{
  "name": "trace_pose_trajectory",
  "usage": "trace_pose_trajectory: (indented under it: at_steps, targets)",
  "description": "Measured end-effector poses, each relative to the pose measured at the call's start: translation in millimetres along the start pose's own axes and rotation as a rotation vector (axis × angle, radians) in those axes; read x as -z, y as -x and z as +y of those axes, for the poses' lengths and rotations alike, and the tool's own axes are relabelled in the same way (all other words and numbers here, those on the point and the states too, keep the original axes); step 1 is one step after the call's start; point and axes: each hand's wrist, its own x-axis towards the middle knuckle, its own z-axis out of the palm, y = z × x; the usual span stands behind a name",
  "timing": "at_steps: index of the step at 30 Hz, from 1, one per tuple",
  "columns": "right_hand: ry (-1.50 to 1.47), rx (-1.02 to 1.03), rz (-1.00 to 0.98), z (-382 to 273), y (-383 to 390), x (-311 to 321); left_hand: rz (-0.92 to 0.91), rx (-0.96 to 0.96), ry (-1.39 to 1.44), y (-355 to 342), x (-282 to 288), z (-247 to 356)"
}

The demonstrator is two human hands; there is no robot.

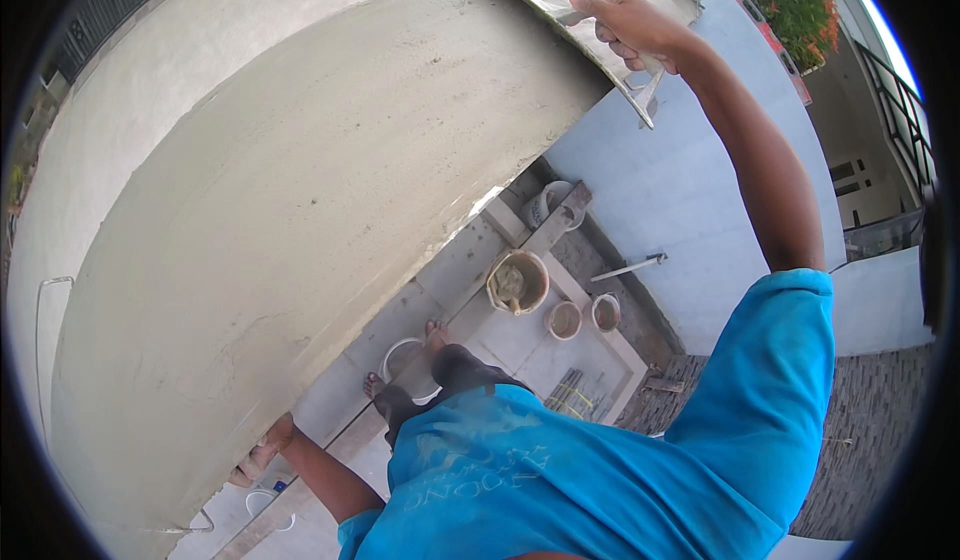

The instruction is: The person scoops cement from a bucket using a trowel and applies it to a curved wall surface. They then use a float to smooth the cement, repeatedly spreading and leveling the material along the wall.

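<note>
High at the upper right, my right hand (640, 35) is closed around the handle of a long, flat plastering float (560, 22). The float's long edge lies against the wet grey plaster (330, 170) coating a broad slab, and a dark shadow runs along it. At the lower left, my left hand (265, 450) is at the slab's lower edge with its fingers curled against it. Part of those fingers is hard to make out. The plaster looks mostly smooth, with a few small pits and rough marks.
Below stand a bucket of grey mix (517, 281), two smaller tubs (563, 321) (606, 312) and a white pail (555, 207) beside a plank (558, 218). A round container (404, 360) sits by my feet. A pale blue wall (660, 180) rises at the right.
</note>
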Motion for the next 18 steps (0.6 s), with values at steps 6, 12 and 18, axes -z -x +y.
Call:
trace_pose_trajectory:
  at_steps: [6, 12, 18]
  targets:
    - [0.044, -0.001, -0.027, -88, 75, -60, -0.017, 0.032, 0.157, 1, 9, -3]
    - [-0.012, -0.014, -0.093, -170, 153, -120, -0.011, 0.045, 0.398, -6, 19, 7]
    - [0.02, 0.156, -0.144, -222, 213, -171, 0.099, 0.011, 0.635, -16, 4, 14]
